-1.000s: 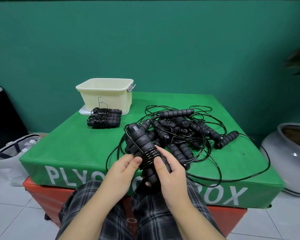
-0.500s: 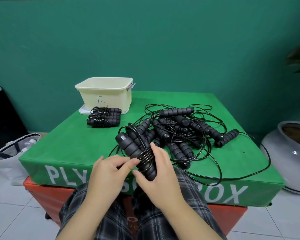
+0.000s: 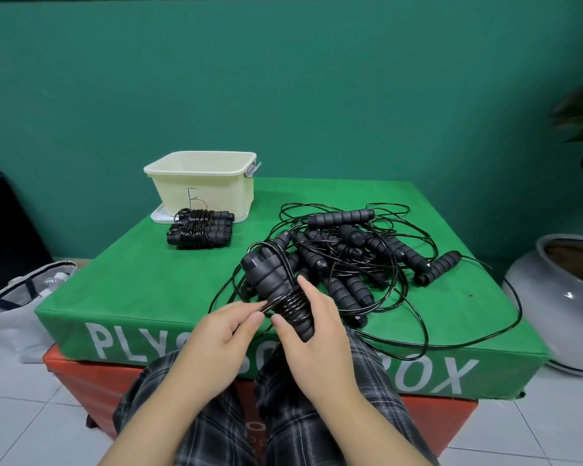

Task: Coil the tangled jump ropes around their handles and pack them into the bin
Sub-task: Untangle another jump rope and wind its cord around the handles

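My right hand grips a pair of black foam jump-rope handles, tilted up and away from me, with several turns of black cord wound round their middle. My left hand pinches the cord at the left side of those turns. Behind the handles lies a tangled pile of jump ropes with loose cord loops spreading to the right. Coiled ropes lie stacked in front of the cream bin, which is marked with a letter B and stands at the back left of the green box.
The green plyo box sits on a red one. A grey ceramic pot stands on the floor to the right, a white bag and a black case to the left. My plaid-trousered knees are below the hands.
The held handles have swung back to the right and tilted more upright. My left hand has moved in from the left and now pinches the cord at the coil.
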